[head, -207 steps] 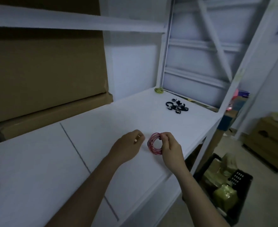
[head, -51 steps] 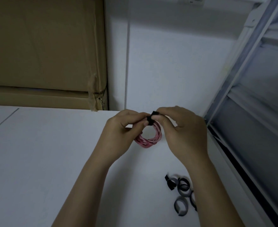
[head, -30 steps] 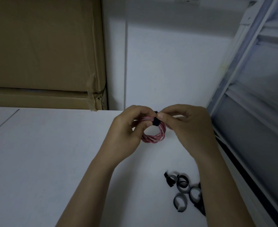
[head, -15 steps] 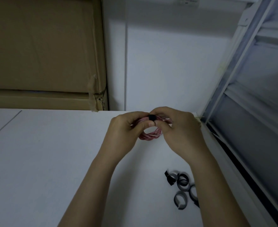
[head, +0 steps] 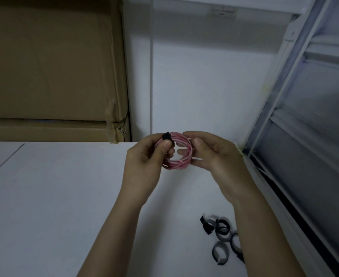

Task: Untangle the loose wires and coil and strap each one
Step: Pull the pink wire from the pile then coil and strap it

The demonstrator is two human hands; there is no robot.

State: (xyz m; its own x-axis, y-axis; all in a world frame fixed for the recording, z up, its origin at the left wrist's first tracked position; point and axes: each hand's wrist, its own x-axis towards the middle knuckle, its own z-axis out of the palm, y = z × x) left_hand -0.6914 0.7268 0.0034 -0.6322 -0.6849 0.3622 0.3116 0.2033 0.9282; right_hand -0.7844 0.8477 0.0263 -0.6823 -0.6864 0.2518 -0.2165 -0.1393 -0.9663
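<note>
The left hand [head: 144, 156] pinches the pink wire coil [head: 177, 151] with curled thumb and fingers, just at the black strap [head: 166, 135] (wrapped around the loops). The right hand [head: 214, 154] grips the coil's other side. Both hold it above the white desk [head: 54, 196]; spare straps [head: 221, 236] lie nearer.

The left hand [head: 144, 156] covered the left arc of the pink wire coil [head: 177, 161]. The right forearm hid part of the loose straps [head: 220, 238] near the desk's right edge. The small wall label's [head: 222, 12] print was illegible.
</note>
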